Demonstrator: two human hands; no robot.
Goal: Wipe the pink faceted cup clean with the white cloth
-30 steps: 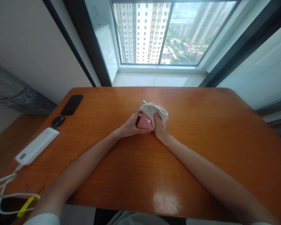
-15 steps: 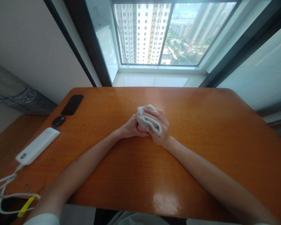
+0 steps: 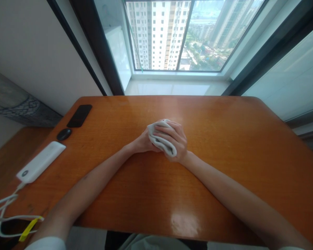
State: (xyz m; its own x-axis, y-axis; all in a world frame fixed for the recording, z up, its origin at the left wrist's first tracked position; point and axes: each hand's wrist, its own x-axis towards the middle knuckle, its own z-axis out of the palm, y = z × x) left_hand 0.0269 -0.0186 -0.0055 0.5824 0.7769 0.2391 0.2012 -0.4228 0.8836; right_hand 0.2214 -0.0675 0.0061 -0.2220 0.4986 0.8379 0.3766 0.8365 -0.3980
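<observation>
A folded white cloth is held over the middle of the wooden table. My right hand presses its fingers across the top of the cloth, wrapped round it. Under and to the left of the cloth is my left hand, partly covered by it. The left fingers are mostly hidden, and whatever they hold beneath the cloth cannot be made out.
Along the table's left side lie a black phone, a black mouse and a white power strip with a white cable and yellow tag. Beyond the far edge is a window.
My right hand and the cloth have shifted slightly left and down, over my left hand. The pink item that showed under the cloth is now covered.
</observation>
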